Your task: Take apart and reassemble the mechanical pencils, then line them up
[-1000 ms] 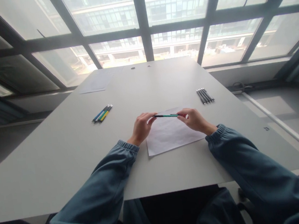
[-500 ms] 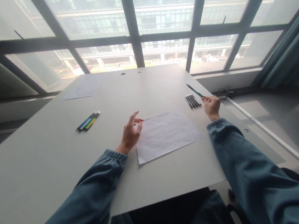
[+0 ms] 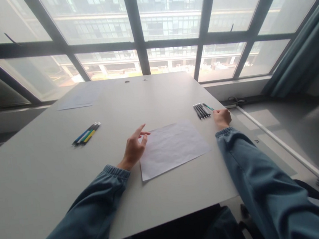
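Note:
My right hand (image 3: 223,118) is closed around the end of a green pen (image 3: 208,106); its dark end points away from me. The pen lies low beside a row of dark pens (image 3: 201,111) near the table's right edge. My left hand (image 3: 135,146) has its fingers apart and holds nothing. It hovers at or rests on the left edge of a white sheet of paper (image 3: 174,148); whether it touches the sheet is hard to tell. Left of that hand lies a group of pens (image 3: 86,134) with blue, green and yellow barrels.
All this is on a white table (image 3: 53,177). More white paper (image 3: 78,97) lies at its far left. Two small dark round things (image 3: 126,81) sit near the far edge. Windows (image 3: 165,15) stand behind, and a curtain (image 3: 290,51) hangs at the right.
My right hand has lowered the green pen from above the table to beside the row of dark pens. My left hand keeps its place by the paper. The whole view has shifted slightly.

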Motion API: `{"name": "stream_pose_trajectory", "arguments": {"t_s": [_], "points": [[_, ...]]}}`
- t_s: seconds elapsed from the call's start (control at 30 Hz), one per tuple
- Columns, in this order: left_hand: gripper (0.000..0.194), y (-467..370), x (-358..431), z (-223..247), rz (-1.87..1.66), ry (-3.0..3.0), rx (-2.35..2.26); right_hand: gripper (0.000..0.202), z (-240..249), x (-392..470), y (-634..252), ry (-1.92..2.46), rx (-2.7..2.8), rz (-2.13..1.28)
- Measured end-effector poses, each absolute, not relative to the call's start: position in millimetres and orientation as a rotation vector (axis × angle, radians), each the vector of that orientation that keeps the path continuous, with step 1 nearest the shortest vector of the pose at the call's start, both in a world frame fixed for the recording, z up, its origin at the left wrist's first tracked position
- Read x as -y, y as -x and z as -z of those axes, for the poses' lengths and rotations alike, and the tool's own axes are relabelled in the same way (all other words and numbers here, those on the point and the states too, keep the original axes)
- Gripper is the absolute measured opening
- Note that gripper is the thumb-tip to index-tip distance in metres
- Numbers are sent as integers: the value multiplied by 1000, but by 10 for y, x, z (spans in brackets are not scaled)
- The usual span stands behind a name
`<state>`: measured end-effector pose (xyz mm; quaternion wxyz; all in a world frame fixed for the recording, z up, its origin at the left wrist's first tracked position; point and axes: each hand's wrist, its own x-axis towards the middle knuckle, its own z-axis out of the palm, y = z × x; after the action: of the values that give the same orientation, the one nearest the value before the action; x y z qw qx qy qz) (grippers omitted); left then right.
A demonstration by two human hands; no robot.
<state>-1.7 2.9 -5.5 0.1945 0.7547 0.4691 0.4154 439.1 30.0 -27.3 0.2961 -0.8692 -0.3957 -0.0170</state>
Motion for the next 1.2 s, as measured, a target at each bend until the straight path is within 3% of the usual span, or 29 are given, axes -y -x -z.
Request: {"name": "stream_pose_trajectory", "arguments": {"t_s": [0.57, 1.2], "points": [[50, 8, -9, 40, -1159, -2134, -1333, 26, 301, -321, -4377, 2313, 1060, -41], [39, 7, -21, 57, -1143, -2104, -1317, 26, 262, -301, -4368, 2300, 1118, -94]]}}
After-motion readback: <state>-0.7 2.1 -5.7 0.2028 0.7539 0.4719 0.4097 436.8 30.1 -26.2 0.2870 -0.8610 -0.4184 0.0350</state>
